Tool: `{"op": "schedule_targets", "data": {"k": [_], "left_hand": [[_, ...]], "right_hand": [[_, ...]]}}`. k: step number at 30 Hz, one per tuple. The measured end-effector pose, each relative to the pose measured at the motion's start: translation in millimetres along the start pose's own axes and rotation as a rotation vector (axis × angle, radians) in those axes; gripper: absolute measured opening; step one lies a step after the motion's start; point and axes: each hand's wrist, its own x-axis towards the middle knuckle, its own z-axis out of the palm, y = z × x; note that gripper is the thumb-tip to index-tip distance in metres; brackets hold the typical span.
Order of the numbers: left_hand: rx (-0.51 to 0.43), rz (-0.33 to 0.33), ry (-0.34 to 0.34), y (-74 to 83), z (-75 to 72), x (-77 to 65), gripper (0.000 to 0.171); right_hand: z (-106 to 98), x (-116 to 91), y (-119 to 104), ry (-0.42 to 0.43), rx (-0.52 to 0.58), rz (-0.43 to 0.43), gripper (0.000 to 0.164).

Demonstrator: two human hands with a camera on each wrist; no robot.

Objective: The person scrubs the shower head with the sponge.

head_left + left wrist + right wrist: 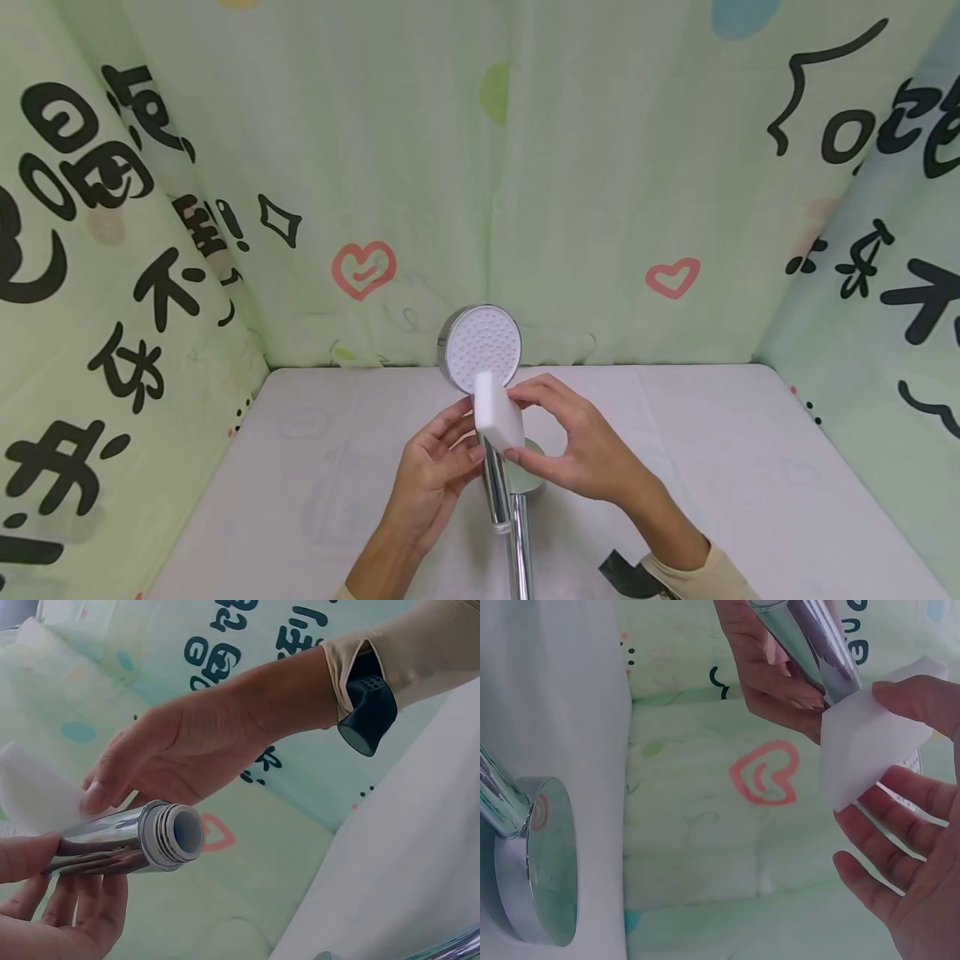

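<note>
A chrome handheld shower head [483, 342] with a white nozzle face is held up in the middle of the head view. My left hand [431, 475] grips its handle between thumb and fingers. In the left wrist view, the threaded open end [180, 834] of that handle points toward the camera. My right hand [592, 442] pinches a white sponge [501, 417] between thumb and fingers. That sponge lies against the upper handle, just below the nozzle face, and hides part of it. In the right wrist view the sponge [870, 735] looks bent.
Below my hands, a second chrome piece [520, 542] with a round, mirror-like disc [551, 862] rests on the white-covered table [337, 492]. Pale green printed curtains [562, 208] enclose the back and both sides. A dark strap [630, 575] sits at the right sleeve.
</note>
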Motion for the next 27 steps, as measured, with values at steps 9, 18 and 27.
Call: {"op": "schedule_targets", "data": {"k": [9, 18, 27], "left_hand": [[0.006, 0.020, 0.025, 1.3, 0.5, 2.3, 0.058], [0.020, 0.041, 0.042, 3.5, -2.0, 3.3, 0.055], [0.015, 0.057, 0.036, 5.7, -3.6, 5.3, 0.056]], "right_hand": [[-0.4, -1.9, -0.8, -0.071, 0.025, 0.005, 0.063], [-1.2, -5.3, 0.4, -0.144, 0.065, 0.002, 0.059], [-2.3, -8.9, 0.4, -0.196, 0.097, 0.019, 0.056]]}}
